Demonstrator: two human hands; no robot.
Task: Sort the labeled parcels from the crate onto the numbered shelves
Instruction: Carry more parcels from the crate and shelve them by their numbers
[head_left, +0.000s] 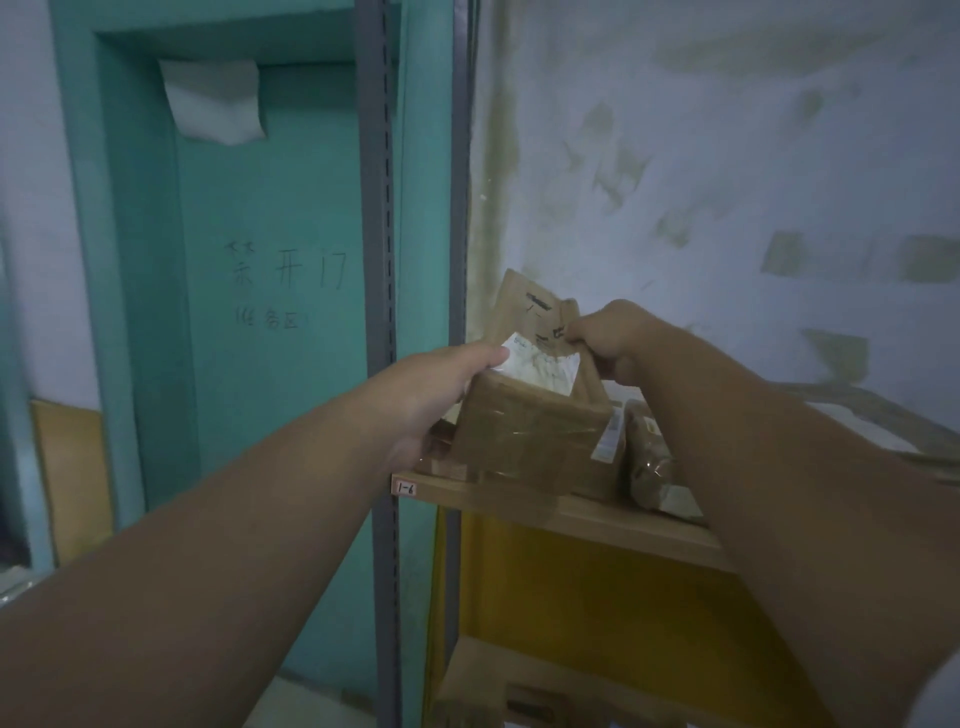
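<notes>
A brown cardboard parcel (530, 431) wrapped in clear tape sits at the left end of the wooden shelf (597, 525), whose tag (404, 487) reads 1-6. My left hand (441, 395) grips the parcel's left side, thumb on its white label (540, 369). A flat brown paper envelope (535, 317) with black writing stands behind the parcel. My right hand (613, 343) pinches the envelope's upper right corner. Another brown packet (649, 462) lies on the shelf to the right, partly hidden by my right forearm.
Grey slotted shelf uprights (382, 260) rise left of the shelf, with a teal door (260, 312) behind. A yellow panel (597, 597) and a cardboard box (519, 691) sit below the shelf. A stained white wall is behind.
</notes>
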